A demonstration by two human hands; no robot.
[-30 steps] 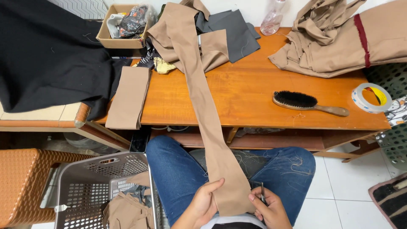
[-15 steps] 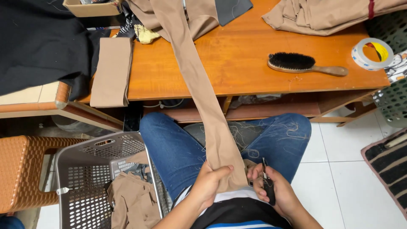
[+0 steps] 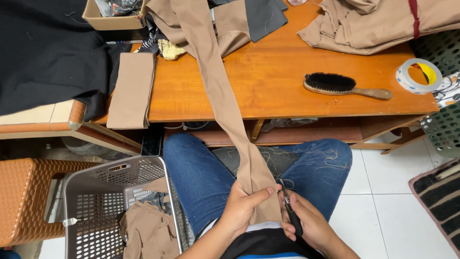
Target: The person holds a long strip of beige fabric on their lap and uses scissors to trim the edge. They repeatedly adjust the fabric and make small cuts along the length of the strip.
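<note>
A long tan fabric strip [image 3: 218,91] runs from the orange wooden table [image 3: 268,91] down to my lap. My left hand [image 3: 244,206] pinches its lower end, thumb across the cloth. Just right of it, my right hand [image 3: 306,223] grips small black thread snips [image 3: 290,211], with the blade tip against the strip's edge. Both hands rest above my blue jeans [image 3: 201,177].
A grey plastic basket [image 3: 103,184] with tan cloth stands at my left, beside a brown woven stool [image 3: 28,196]. On the table lie a black-bristled brush [image 3: 342,85], a tape roll [image 3: 416,76], a tan garment pile [image 3: 373,24], a folded tan piece [image 3: 132,88], black cloth [image 3: 43,52] and a cardboard box [image 3: 112,19].
My view has shifted down and then back up slightly. My hands have stayed at the strip's lower end, the left thumb now laid across it and the snips closer to its edge.
</note>
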